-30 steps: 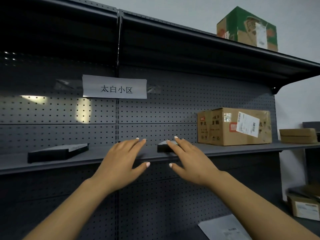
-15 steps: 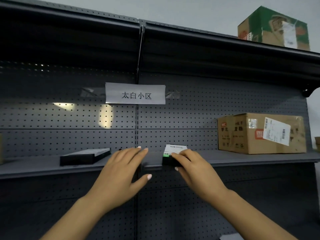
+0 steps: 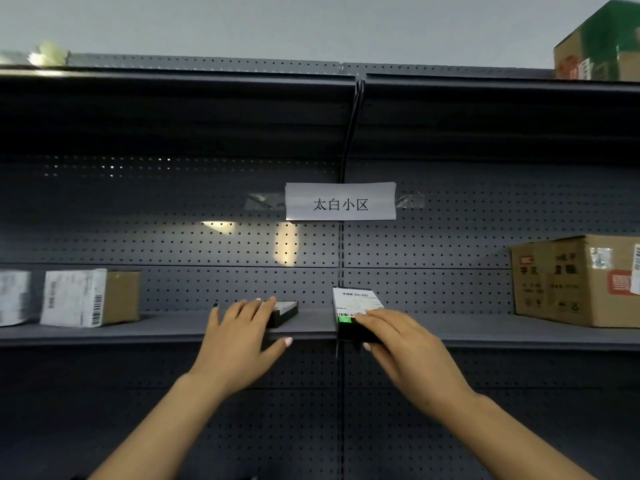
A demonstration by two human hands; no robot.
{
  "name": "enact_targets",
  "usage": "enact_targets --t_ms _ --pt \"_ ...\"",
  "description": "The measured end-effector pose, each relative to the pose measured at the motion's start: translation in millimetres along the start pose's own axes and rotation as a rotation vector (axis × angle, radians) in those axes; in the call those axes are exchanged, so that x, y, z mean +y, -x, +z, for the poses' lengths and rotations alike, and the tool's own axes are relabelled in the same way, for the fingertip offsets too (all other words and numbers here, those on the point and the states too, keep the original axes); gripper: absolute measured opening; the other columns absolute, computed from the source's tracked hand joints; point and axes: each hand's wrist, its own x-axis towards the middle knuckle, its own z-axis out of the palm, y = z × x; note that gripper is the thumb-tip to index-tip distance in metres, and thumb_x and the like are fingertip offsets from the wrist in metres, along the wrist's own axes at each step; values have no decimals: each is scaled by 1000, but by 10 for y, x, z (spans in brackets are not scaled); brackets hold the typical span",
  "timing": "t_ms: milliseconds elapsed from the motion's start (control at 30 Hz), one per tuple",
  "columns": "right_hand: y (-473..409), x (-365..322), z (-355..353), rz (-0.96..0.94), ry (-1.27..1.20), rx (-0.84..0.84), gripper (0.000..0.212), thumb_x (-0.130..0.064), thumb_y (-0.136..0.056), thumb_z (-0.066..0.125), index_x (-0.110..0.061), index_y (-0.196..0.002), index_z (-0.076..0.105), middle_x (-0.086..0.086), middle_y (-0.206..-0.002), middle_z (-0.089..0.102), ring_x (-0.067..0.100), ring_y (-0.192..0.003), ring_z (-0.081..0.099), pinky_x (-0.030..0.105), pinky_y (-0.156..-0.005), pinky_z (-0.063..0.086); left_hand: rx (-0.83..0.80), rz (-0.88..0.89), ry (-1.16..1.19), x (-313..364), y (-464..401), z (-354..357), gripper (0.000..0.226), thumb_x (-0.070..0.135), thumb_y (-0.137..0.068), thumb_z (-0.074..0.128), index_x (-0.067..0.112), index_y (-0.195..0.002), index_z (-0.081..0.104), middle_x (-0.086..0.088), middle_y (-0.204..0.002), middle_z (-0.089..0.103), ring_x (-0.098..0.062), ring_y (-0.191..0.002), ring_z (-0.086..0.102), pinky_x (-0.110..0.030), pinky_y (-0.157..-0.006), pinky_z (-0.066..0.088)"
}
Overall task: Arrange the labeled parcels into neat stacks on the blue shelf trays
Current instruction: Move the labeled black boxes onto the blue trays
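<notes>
The small black parcel (image 3: 356, 315) sits at the front edge of the grey shelf (image 3: 485, 332), its long axis running front to back and its white label tilted up toward the camera — the right hand (image 3: 408, 351) pinches its near end, thumb beneath. The left hand (image 3: 242, 337) lies flat with straight fingers on a flat black box (image 3: 285, 311) just beside it. Bare shelf separates them from the brown carton (image 3: 575, 282) (far right) and the labelled boxes (image 3: 86, 297) at left, all before a pegboard back (image 3: 207, 244).
</notes>
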Motion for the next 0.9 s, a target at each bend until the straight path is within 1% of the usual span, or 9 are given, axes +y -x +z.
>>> enact_targets --t_ms 100,200,267,400,567,667,733,833,900 --pt "2 -42 -29 -5 -2 8 46 -15 -73 80 -16 -117 65 -2 -112 67 18 -102 64 31 -83 55 80 25 58 25 56 -13 60 56 -93 39 27 -145 31 7 -145 39 -17 -135 31 -45 -111 28" --pt "49 -103 -91 -7 -3 17 46 -15 -74 80 -17 -117 65 -2 -112 67 18 -102 64 31 -83 54 225 87 114 12 142 -25 43 41 -89 57 22 -128 54 4 -126 58 -21 -116 51 -40 -92 49" --pt "120 -149 -158 -7 2 31 45 -16 -74 79 -17 -117 65 -3 -113 66 17 -103 64 29 -85 52 290 113 132 5 233 -64 39 35 -86 64 22 -123 59 6 -120 62 -20 -110 55 -37 -80 53" --pt "331 -291 -321 -10 -6 67 45 -15 -76 77 -17 -119 63 -4 -116 65 17 -106 61 26 -92 43 393 145 182 19 540 -189 41 32 -82 69 22 -122 62 6 -117 64 -18 -108 55 -36 -68 56" --pt "664 -559 -546 -51 -32 86 44 -13 -79 73 -14 -121 63 1 -120 63 19 -113 57 29 -97 40 487 185 189 29 1126 -378 41 28 -81 69 19 -121 64 4 -116 64 -19 -109 56 -35 -79 55" --pt "864 -795 -681 -75 -83 114 38 -19 -83 61 -11 -120 64 4 -120 64 21 -114 57 34 -97 45 499 212 140 2 1500 -480 41 24 -79 71 17 -119 65 1 -116 64 -22 -109 55 -35 -84 52" --pt "1003 -940 -732 -107 -105 110 37 -17 -83 61 -10 -119 64 5 -120 64 24 -114 58 37 -95 48 499 225 101 -39 1754 -517 40 23 -79 70 15 -118 66 -1 -116 64 -25 -109 55 -35 -88 50" --pt "1224 -1142 -750 -133 -132 95 33 -12 -87 65 -11 -120 65 5 -121 63 24 -115 57 35 -96 46 484 205 80 -101 2129 -545 40 24 -79 71 14 -118 66 -3 -116 64 -26 -110 54 -36 -89 49" --pt "1371 -1282 -728 -148 -163 65 39 -14 -82 62 -13 -121 62 5 -122 62 23 -117 54 33 -97 42 464 192 66 -142 2377 -538 36 30 -85 64 14 -117 66 -3 -117 64 -27 -109 55 -37 -90 49"
